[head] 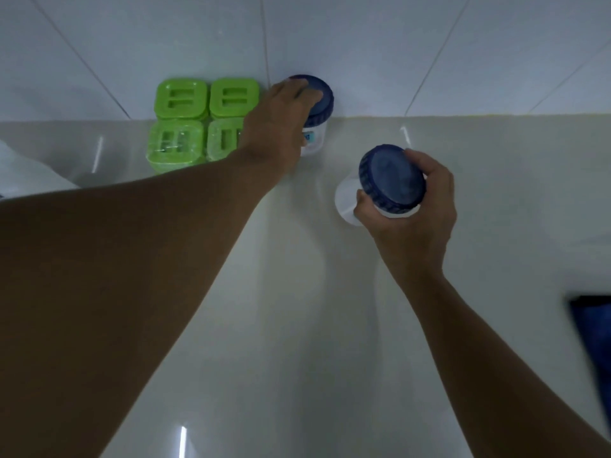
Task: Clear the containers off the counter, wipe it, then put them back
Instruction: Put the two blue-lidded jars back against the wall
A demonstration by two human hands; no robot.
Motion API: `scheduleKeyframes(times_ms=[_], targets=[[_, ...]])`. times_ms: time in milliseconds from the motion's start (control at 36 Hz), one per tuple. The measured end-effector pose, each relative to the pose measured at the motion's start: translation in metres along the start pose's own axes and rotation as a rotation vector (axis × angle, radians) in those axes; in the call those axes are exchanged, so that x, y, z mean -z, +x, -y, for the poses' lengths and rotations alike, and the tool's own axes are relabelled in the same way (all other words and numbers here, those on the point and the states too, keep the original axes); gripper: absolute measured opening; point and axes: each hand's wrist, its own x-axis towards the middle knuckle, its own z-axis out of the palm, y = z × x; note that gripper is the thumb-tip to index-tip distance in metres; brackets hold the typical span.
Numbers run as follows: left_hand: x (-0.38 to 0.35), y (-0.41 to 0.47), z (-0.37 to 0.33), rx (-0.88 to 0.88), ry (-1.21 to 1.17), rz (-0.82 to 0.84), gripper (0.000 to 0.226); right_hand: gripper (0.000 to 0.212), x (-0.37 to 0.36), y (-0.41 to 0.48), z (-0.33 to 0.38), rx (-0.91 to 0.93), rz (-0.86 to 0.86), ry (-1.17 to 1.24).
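1. Near edge: glossy pale counter (297, 358), bare in front of me, with light streaks reflected on it. Both my bare forearms stretch out over it.
2. Near right edge: a dark blue object (591, 328), cut off by the frame; I cannot tell what it is.
3. Left edge, mid-distance: something white (29, 170), blurred, only partly in view.
4. Mid-counter, right of centre: my right hand (413, 209) is wrapped around a clear jar with a blue lid (391, 180), thumb on the near side, fingers round the far side just under the lid. The jar is tilted, lid facing up toward me. Whether its base touches the counter I cannot tell.
5. Farther, centre: my left hand (281, 123) reaches to the back of the counter, fingers curled over the top of a second blue-lidded jar (319, 104). That jar stands upright against the tiled wall (363, 44), with a label partly visible below my fingers.
6. Far left of that jar: four green-lidded containers (201, 120) set in a two-by-two block, touching each other, the back pair against the wall. My left wrist covers part of the near-right one.
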Motion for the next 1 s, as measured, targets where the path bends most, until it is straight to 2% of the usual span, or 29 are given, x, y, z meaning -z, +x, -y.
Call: scheduleKeyframes(times_ms=[222, 306, 361, 417, 472, 639, 778, 889, 1000], targets=[[-0.002, 0.01, -0.002, 0.006, 0.028, -0.01, 0.068, 0.079, -0.005, 0.011, -0.003, -0.012, 0.009, 0.0], [-0.003, 0.004, -0.009, -0.001, 0.146, -0.006, 0.077, 0.078, -0.008, 0.017, -0.004, -0.026, 0.009, 0.016], [-0.006, -0.009, -0.018, -0.048, 0.193, -0.1, 0.083, 0.077, -0.01, 0.022, -0.006, -0.009, -0.005, 0.018], [-0.013, -0.034, -0.026, -0.111, 0.123, -0.222, 0.077, 0.075, -0.014, 0.031, -0.008, -0.015, -0.014, 0.037], [-0.023, -0.065, -0.032, -0.148, 0.056, -0.253, 0.071, 0.073, -0.02, 0.043, -0.01, -0.047, -0.018, 0.056], [-0.059, -0.142, -0.025, -0.048, 0.002, -0.129, 0.058, 0.069, -0.047, 0.083, -0.015, -0.096, 0.033, 0.042], [-0.073, -0.174, -0.013, 0.034, 0.048, -0.019, 0.059, 0.067, -0.065, 0.103, -0.029, -0.066, 0.135, -0.004], [-0.074, -0.178, -0.014, 0.041, 0.077, -0.01, 0.059, 0.067, -0.068, 0.105, -0.035, 0.003, 0.206, -0.021], [-0.074, -0.177, -0.015, 0.054, 0.076, -0.011, 0.059, 0.088, -0.057, 0.098, -0.041, 0.03, 0.344, -0.076]])
